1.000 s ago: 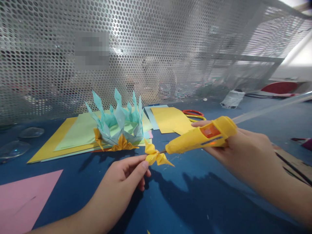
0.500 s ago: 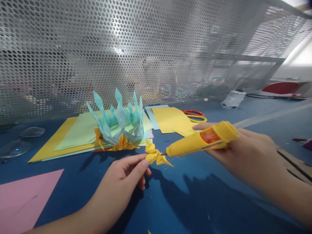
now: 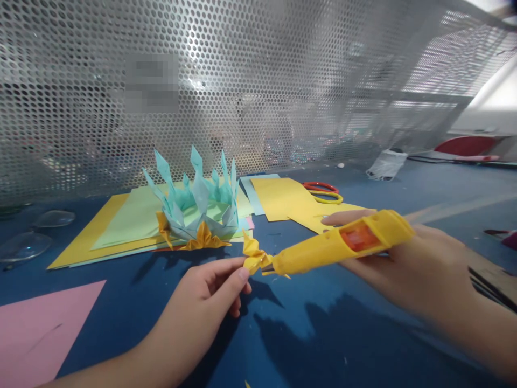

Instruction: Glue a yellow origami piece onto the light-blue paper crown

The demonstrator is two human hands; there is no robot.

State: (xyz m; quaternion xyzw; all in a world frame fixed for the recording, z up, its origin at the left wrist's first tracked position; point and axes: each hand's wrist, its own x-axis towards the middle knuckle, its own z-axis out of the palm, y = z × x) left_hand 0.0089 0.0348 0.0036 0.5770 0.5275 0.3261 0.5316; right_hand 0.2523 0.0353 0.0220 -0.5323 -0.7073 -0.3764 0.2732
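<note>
Between thumb and fingers, my left hand [image 3: 214, 293] pinches a small folded yellow paper piece [image 3: 253, 256] above the blue table. My right hand [image 3: 407, 264] is wrapped round a yellow glue gun [image 3: 319, 252], whose nozzle points left and overlaps the right part of the folded piece. Part of that piece is hidden behind the nozzle. Behind my left hand stands a light blue paper crown [image 3: 200, 196] with tall points. Orange-yellow folded pieces [image 3: 204, 237] are on its lower front and left side.
Green and yellow sheets [image 3: 84, 240] lie under the crown. Red and yellow scissor handles [image 3: 323, 193] rest by more yellow paper [image 3: 283, 199]. Glasses [image 3: 26, 245] and a pink sheet [image 3: 44, 328] are at left. A perforated metal screen [image 3: 250, 81] rises behind; a white mask-like item [image 3: 386, 164] lies right.
My right hand and the glue gun have moved slightly right and down, and the nozzle now covers the folded piece's right part. My left hand has barely shifted.
</note>
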